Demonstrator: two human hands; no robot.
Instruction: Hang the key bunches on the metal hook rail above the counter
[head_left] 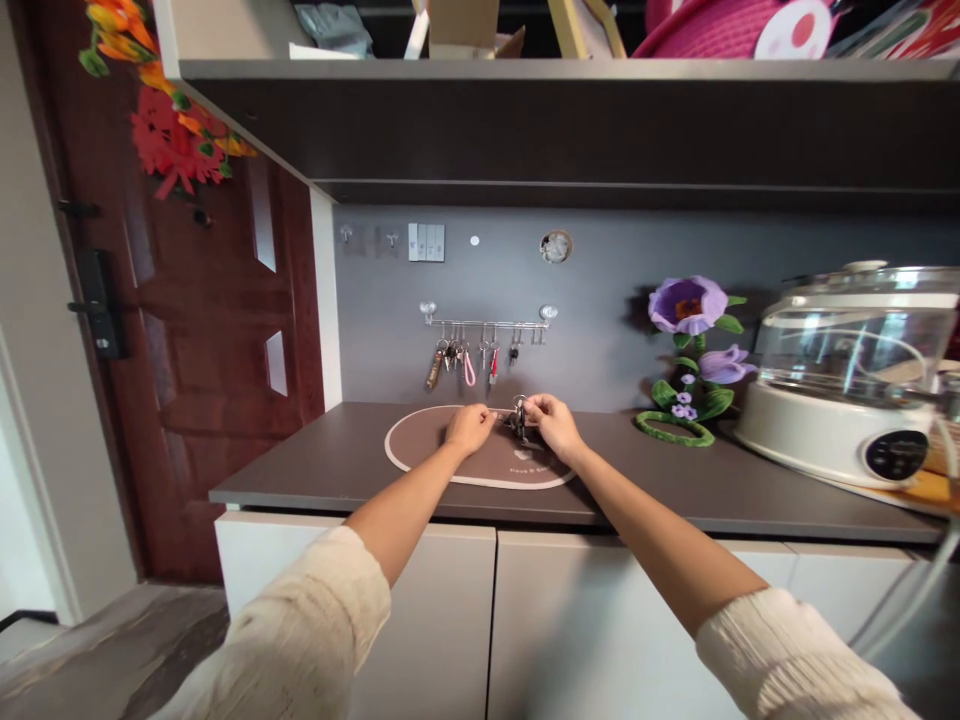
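Key bunch [519, 424] is at frame centre, between the two hands, over the brown oval mat [420, 438] on the dark countertop [300, 455]. Right hand [553, 424] has thumb and fingers pinched on the bunch, near its ring at the top. Left hand [469, 430] has fingertips drawn together at the bunch's left edge; can't tell if a key is between them. Bunch lies left of the right-hand grip and right of the left-hand fingertips; long axis roughly upright, ring up, keys down. Right hand is nearer. Can't tell if the lowest keys touch the mat.

Hook rail [487, 324] on the wall, above and behind the hands, carries other keys, a pink loop [469, 368] and a brown tag [434, 369].

Writing: mat's lower right seems to start "Have a", rest unclear near the right forearm. Brown tag has lettering, too small to read. Marks on the white appliance's [810, 430] black panel at right also unreadable. No brand legible.
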